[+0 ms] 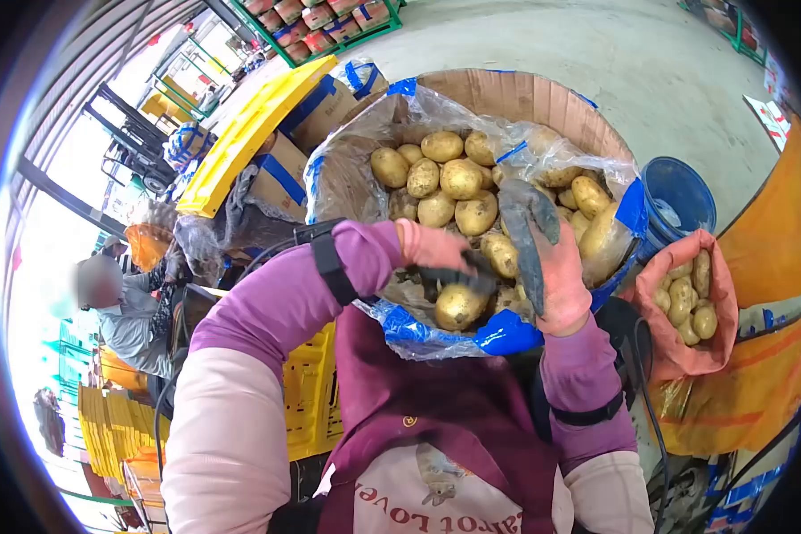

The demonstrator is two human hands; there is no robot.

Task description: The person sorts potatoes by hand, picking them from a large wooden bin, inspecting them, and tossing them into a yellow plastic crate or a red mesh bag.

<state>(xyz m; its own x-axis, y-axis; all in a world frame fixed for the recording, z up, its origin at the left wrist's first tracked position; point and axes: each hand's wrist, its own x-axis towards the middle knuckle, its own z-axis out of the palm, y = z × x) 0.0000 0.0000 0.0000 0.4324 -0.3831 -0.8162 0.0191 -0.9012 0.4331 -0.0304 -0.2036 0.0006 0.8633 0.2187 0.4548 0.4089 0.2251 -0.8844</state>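
Note:
A big cardboard bin [543, 93] lined with clear plastic [351, 142] stands in front of me, filled with yellow, partly dirt-marked potatoes [461, 180]. Both hands wear pink gloves with dark grey coated fingers. My left hand [440, 251] reaches in over the near side, its fingers smeared by motion just above a large potato [460, 307]. To its right, my right hand [547, 258] is raised over the potatoes, palm side turned inward, with its dark fingers stretched out and apart from the thumb. Nothing shows in the right hand.
Blue tape [510, 333] holds the liner along the rim. At right stand a blue bucket [678, 200] and a pink sack [725, 307] of potatoes. A yellow pallet [249, 142] leans at left; beyond it are a seated person [138, 311] and a forklift [133, 142].

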